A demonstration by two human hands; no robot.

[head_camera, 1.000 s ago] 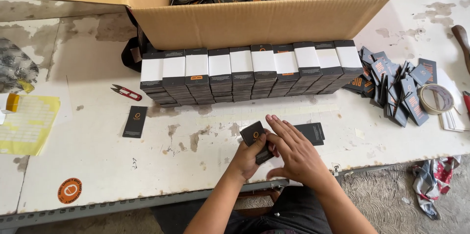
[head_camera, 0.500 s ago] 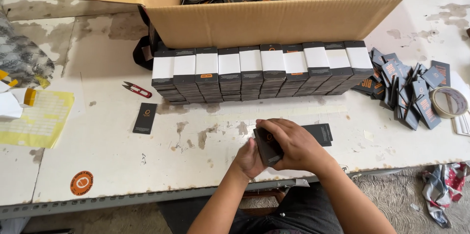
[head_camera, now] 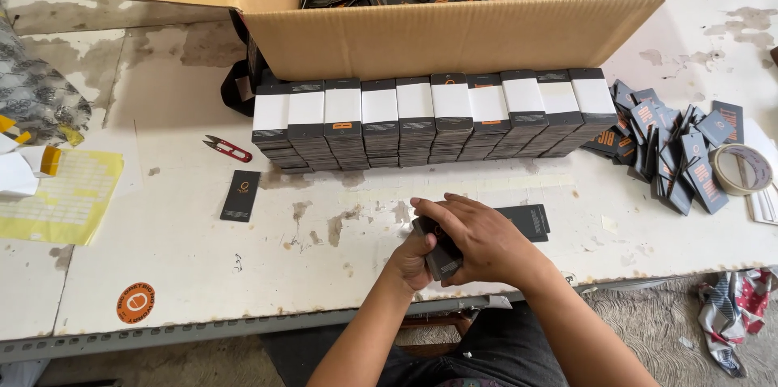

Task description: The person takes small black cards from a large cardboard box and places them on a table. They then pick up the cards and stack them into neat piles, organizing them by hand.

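Fingers (head_camera: pixel 454 221) of both hands clamp a small stack of black cards (head_camera: pixel 442 253) low over the bench (head_camera: pixel 186 249), squaring its edges; next it likely wants banding like the wrapped bundles (head_camera: pixel 429 119) behind.

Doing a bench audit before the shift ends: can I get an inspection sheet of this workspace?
Surface: white table, paint worn and stained.
Job's things: small black card stack held in both hands; banded bundles in a row; open carton of cards behind.
Clutter: red snips, single card, loose cards, tape roll, yellow sheet, orange sticker.
Hands: left hand and right hand closed on stack.
Cables: nothing seen.
Surroundings: cloth on floor.
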